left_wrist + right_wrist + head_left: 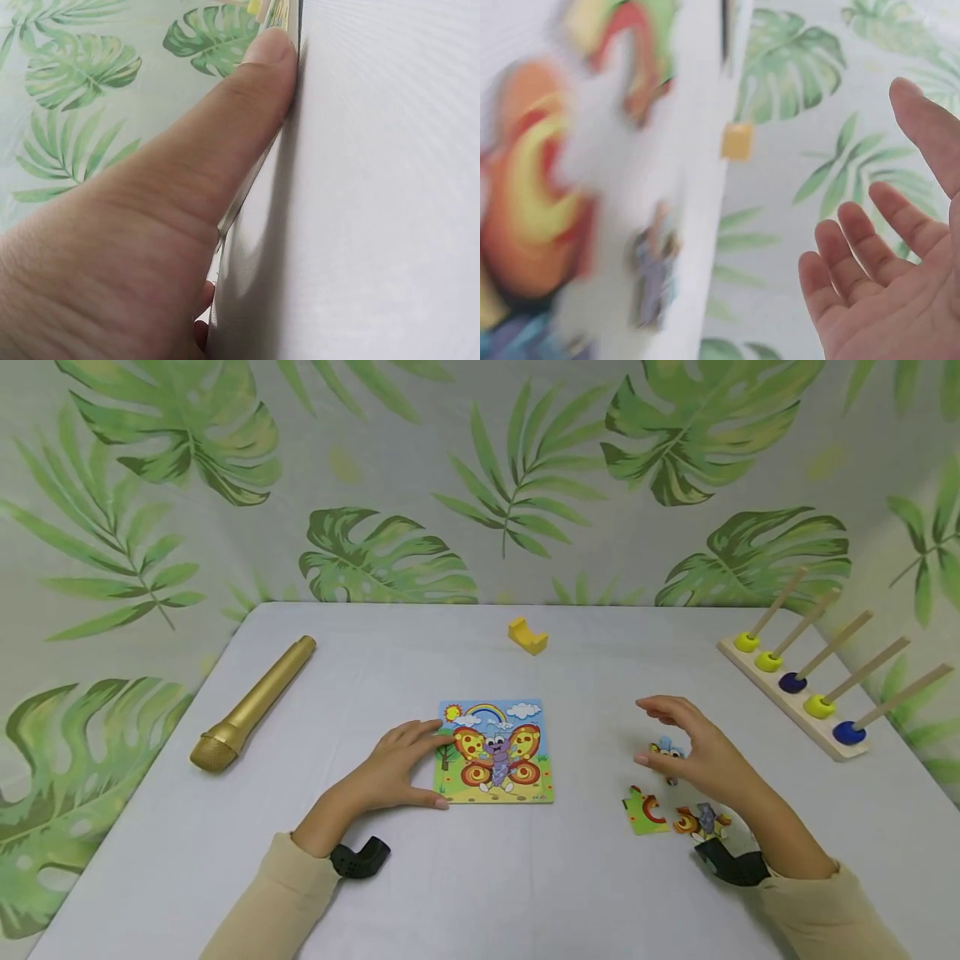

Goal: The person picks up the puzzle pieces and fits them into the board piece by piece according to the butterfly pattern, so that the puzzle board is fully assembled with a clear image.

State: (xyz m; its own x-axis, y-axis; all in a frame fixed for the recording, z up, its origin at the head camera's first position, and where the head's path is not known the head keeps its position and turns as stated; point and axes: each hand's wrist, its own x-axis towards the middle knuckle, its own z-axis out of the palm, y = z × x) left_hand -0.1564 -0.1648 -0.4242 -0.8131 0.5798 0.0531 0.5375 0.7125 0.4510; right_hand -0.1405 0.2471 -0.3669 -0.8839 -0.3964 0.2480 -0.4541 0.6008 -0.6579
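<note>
A square butterfly puzzle board lies flat near the middle of the table. My left hand rests at its left side, fingertips on the upper left edge and thumb by the lower left corner. In the left wrist view the straight thumb lies along the board's edge. Over the loose puzzle pieces at the right hovers my right hand, fingers apart from the thumb and nothing between them. Below it are a green piece, an orange and purple piece and a partly hidden blue-topped piece.
A gold microphone lies at the left. Toward the back is a yellow notched block. At the right stands a wooden peg rack with yellow and blue beads. A leaf-patterned cloth hangs behind the table.
</note>
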